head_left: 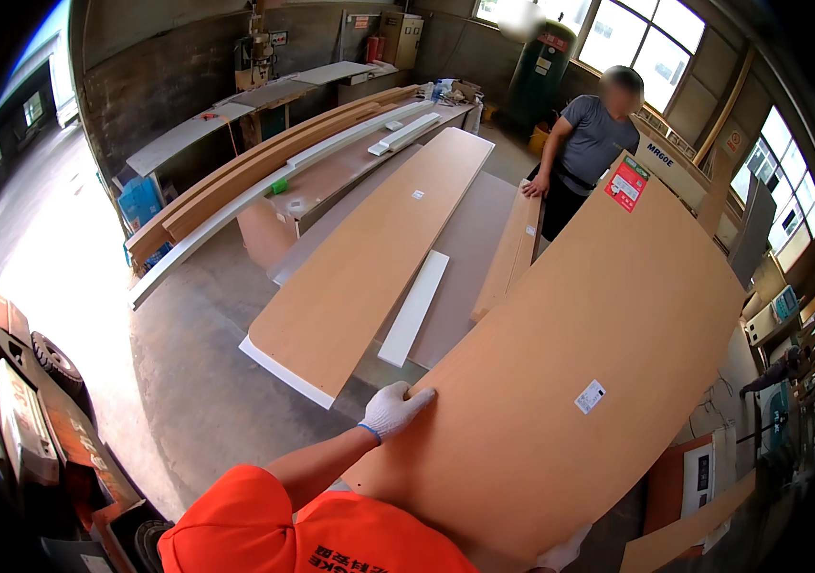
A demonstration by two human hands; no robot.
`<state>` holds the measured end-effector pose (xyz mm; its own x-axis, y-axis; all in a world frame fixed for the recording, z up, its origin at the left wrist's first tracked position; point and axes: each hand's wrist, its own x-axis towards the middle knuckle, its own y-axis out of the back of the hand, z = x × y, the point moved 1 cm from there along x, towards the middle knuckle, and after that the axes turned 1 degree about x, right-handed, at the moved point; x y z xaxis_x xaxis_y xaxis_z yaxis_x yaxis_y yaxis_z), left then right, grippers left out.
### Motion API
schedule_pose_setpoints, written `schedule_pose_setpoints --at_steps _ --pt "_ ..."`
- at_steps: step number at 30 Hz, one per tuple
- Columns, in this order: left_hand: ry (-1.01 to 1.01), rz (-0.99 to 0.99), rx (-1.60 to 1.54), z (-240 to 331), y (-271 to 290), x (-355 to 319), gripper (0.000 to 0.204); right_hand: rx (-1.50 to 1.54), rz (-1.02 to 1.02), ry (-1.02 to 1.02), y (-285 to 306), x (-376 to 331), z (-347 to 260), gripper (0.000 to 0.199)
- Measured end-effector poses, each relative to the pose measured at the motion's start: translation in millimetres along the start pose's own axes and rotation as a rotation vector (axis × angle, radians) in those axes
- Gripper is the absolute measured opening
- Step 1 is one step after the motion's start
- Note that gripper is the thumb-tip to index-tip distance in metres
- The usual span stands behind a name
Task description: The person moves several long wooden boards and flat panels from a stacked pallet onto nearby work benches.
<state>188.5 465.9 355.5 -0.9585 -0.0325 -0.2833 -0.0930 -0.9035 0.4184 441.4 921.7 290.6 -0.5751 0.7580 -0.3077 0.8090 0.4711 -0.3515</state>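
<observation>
A large tan board point(541, 363) with a small white label and a red sticker fills the space before me, tilted. My left hand point(393, 411), in a white glove, is closed on its left edge, the thumb on the face and the other fingers mostly out of sight behind. At the board's near edge my right hand point(565, 552), also gloved, shows only in part and grips that edge. Beyond, another long tan board point(379, 239) lies flat on a stack. A narrow white strip point(414, 307) lies beside it.
A person point(593, 134) stands at the far right, one hand on a narrow tan panel point(512, 244). Long planks point(264, 158) rest on a bench to the left. A vehicle point(44, 420) stands at lower left; a dark green tank point(539, 72) is at the back.
</observation>
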Motion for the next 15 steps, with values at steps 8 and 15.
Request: schedule_pose_setpoints --at_steps 8,15 --pt "0.067 0.003 0.013 -19.7 -4.3 6.5 0.07 -0.083 0.106 0.009 -16.4 -8.7 5.8 0.053" --pt "0.172 0.137 -0.015 -74.0 -19.2 2.7 0.067 -0.225 0.106 0.007 -50.0 9.8 14.8 0.04"
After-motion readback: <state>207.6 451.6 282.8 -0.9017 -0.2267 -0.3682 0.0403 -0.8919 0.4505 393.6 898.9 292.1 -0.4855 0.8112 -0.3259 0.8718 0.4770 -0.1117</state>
